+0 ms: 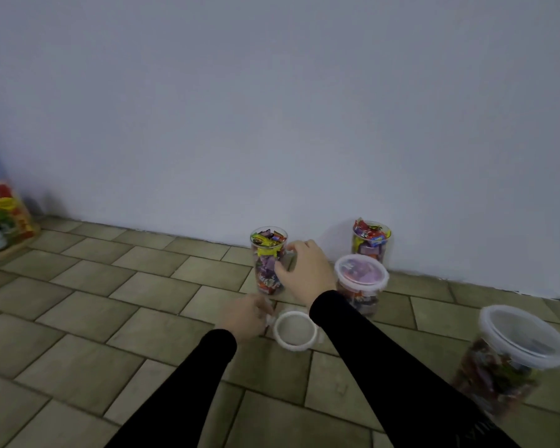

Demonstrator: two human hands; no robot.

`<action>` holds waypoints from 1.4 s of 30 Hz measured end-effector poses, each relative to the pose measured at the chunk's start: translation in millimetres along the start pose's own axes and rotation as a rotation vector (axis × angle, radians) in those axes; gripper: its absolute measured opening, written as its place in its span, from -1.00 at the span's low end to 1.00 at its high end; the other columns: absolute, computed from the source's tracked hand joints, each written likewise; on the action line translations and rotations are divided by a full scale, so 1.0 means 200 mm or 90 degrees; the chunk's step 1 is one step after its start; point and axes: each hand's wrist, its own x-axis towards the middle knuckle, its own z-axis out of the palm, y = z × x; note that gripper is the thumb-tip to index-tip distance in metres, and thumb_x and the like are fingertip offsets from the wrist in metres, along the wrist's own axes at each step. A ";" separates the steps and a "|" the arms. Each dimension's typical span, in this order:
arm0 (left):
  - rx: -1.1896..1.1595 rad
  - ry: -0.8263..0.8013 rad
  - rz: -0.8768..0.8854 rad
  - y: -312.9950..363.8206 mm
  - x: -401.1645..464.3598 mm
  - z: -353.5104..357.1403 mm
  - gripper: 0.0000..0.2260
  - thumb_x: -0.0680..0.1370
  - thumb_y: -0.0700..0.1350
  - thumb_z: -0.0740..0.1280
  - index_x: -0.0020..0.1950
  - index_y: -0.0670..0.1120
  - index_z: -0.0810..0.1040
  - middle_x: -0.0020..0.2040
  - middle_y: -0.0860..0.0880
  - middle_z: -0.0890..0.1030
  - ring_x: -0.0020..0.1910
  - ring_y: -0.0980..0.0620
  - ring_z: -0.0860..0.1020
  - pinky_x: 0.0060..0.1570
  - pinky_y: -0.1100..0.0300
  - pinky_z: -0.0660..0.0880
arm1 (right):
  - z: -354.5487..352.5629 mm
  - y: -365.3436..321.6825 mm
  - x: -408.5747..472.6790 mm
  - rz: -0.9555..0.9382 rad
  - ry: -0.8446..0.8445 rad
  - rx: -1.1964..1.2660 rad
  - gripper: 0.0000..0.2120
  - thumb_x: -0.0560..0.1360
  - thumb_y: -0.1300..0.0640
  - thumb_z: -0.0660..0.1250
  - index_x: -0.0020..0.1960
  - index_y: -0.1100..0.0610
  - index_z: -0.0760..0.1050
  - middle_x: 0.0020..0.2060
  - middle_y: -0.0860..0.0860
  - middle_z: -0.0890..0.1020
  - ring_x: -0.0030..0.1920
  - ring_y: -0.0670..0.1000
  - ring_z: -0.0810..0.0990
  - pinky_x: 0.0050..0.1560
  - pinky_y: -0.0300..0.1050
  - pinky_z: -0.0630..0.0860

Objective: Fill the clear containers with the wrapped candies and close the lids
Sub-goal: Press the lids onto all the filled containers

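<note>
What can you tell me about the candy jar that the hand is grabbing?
The candy jar is a tall, clear, round container that looks like plastic. It stands upright on the tiled floor near the wall. Wrapped candies in yellow, purple, red and orange fill it right to the top. It has no lid on. The right hand holds its right side, with fingers curled around it. A loose white lid lies on the floor in front of it, at the left hand's fingertips.
</note>
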 end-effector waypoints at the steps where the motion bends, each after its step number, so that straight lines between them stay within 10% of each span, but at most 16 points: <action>1: 0.039 -0.012 -0.014 -0.05 0.00 -0.03 -0.83 0.53 -0.10 0.31 0.08 -0.01 0.63 0.18 0.03 0.61 0.13 0.05 0.56 0.15 0.22 0.45 | 0.04 -0.01 0.02 0.026 -0.009 0.052 -0.64 0.48 0.00 0.33 0.21 0.13 0.45 0.12 0.09 0.47 0.16 0.08 0.45 0.16 -0.08 0.40; 11: 0.169 -0.062 -0.022 -0.25 -0.02 -0.09 -0.78 0.43 0.04 0.46 0.04 0.04 0.64 0.16 0.04 0.58 0.18 0.05 0.50 0.17 0.22 0.40 | 0.38 0.01 0.26 0.175 -0.003 0.311 -0.07 0.26 0.05 0.61 0.46 0.19 0.17 0.30 0.05 0.42 0.30 0.03 0.41 0.24 -0.18 0.36; 18: 0.167 -0.053 0.139 -0.37 0.08 -0.16 -0.80 0.53 0.06 0.34 0.08 0.00 0.56 0.12 0.00 0.58 0.14 -0.01 0.47 0.11 0.14 0.40 | 0.45 0.02 0.32 0.175 0.036 0.296 -0.30 0.19 -0.04 0.62 0.23 0.10 0.40 0.13 0.03 0.52 0.14 0.01 0.50 0.19 -0.04 0.49; 26: -0.223 0.113 0.138 -0.33 0.16 -0.26 -0.83 0.60 -0.01 0.19 0.02 0.01 0.55 -0.15 0.03 0.57 -0.14 0.13 0.52 -0.14 0.22 0.43 | 0.45 0.20 0.31 0.172 -0.017 0.251 -0.14 -0.08 -0.33 0.57 0.11 0.06 0.52 0.01 0.00 0.62 0.03 -0.07 0.60 0.07 -0.06 0.59; 30: -0.480 0.204 0.055 -0.18 0.22 -0.34 -0.79 0.66 -0.18 0.15 -0.06 -0.08 0.54 -0.23 0.01 0.52 -0.30 0.22 0.47 -0.28 0.32 0.38 | 0.32 0.17 0.21 0.127 -0.039 0.266 -0.51 0.08 -0.01 0.66 -0.05 0.07 0.63 -0.11 -0.02 0.70 -0.06 -0.19 0.65 -0.04 -0.14 0.61; 33: -0.464 0.183 0.031 -0.03 0.31 -0.35 -0.77 0.66 -0.14 0.12 0.01 -0.08 0.58 -0.12 -0.13 0.58 -0.06 -0.16 0.53 -0.07 0.07 0.43 | 0.27 0.17 0.15 0.079 -0.059 0.312 -0.54 0.18 0.24 0.64 -0.05 -0.08 0.55 -0.12 -0.13 0.67 -0.13 -0.38 0.58 -0.12 -0.44 0.49; 36: -0.385 0.164 0.010 0.11 0.37 -0.34 -0.69 0.67 -0.10 0.08 0.15 -0.18 0.59 0.15 -0.22 0.59 0.15 -0.17 0.52 0.08 0.08 0.42 | 0.28 0.20 0.13 0.112 -0.063 0.343 -0.41 0.18 0.15 0.65 0.13 0.04 0.48 0.02 -0.12 0.62 0.02 -0.18 0.59 0.01 -0.31 0.51; 42: -0.271 0.154 -0.032 0.20 0.45 -0.28 -0.60 0.65 -0.03 0.08 -0.11 -0.26 0.58 -0.10 -0.20 0.64 -0.16 -0.15 0.58 -0.15 0.10 0.43 | 0.29 0.22 0.10 0.114 -0.044 0.354 -0.34 0.18 0.03 0.64 0.21 0.02 0.47 0.10 -0.12 0.63 0.10 -0.12 0.59 0.13 -0.18 0.52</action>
